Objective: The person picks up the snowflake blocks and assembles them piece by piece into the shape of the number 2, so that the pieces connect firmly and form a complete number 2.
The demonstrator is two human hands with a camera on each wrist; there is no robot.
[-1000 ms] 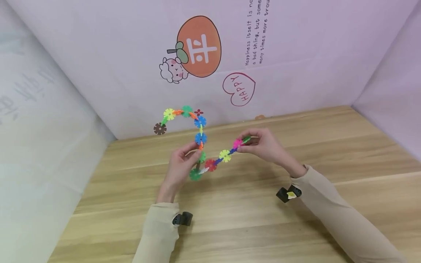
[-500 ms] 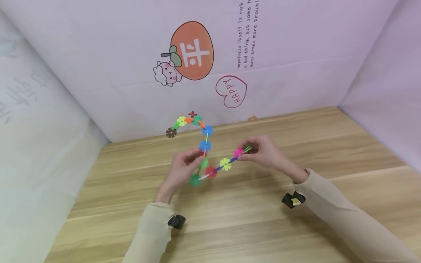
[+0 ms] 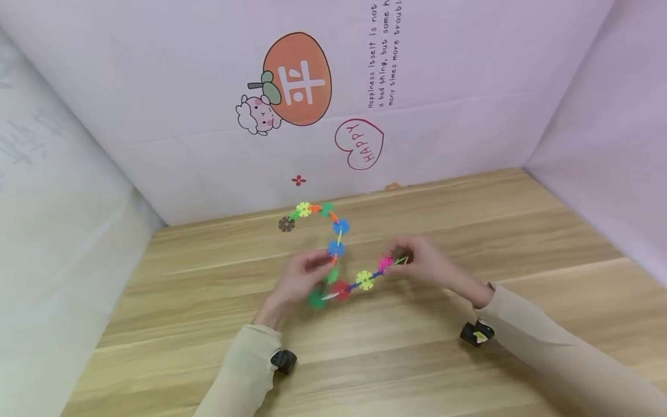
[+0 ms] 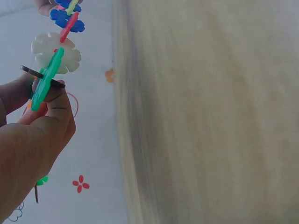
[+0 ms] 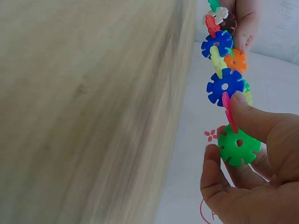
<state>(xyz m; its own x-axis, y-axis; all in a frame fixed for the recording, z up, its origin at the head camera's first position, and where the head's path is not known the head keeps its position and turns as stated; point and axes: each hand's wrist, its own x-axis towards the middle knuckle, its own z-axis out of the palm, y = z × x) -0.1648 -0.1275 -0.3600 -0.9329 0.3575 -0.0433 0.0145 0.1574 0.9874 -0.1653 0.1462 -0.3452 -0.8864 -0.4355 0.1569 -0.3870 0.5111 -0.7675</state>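
A chain of colourful notched snowflake discs (image 3: 365, 280) hangs in the air above the table, bent in an S-like curve. My left hand (image 3: 299, 281) pinches it mid-length, near an orange disc just below a blue disc (image 3: 336, 249). In the left wrist view, a green disc (image 4: 47, 79) and a crossing brown disc lie by those fingers. My right hand (image 3: 424, 262) holds the other end; its thumb is on a pink disc (image 5: 227, 109), with fingers around a green end disc (image 5: 239, 145). A brown disc (image 3: 286, 224) forms the free end, at upper left.
The wood-grain table (image 3: 365, 359) lies under both hands. White printed cloth walls (image 3: 448, 69) close in the back and both sides. Black wrist cameras (image 3: 283, 361) sit at both sleeve cuffs.
Both hands and the chain have moved down and slightly right in the head view, farther from the back wall. The grips look the same. The head view has shifted a little.
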